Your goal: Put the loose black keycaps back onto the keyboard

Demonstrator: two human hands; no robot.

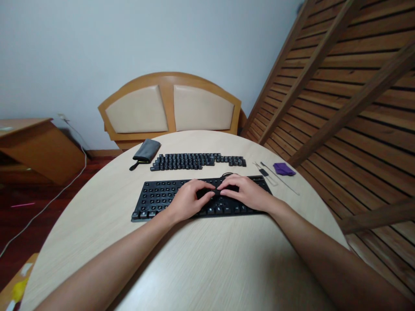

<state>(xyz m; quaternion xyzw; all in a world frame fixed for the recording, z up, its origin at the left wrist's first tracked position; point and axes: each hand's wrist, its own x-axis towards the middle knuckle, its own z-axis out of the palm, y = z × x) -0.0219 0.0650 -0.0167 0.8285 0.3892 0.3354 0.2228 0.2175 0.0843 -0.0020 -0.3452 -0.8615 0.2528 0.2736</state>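
Note:
A black keyboard base with its switches bare lies on the round pale wooden table. My left hand and my right hand rest on its middle. Their fingertips meet over a long black keycap, which both pinch from either side. Rows of removed black keycaps lie laid out behind the keyboard.
A grey pouch lies at the table's back left. A purple cloth and thin metal tools lie at the back right. Behind the table stand a wooden headboard and slatted wooden frames. A white cable runs over the floor.

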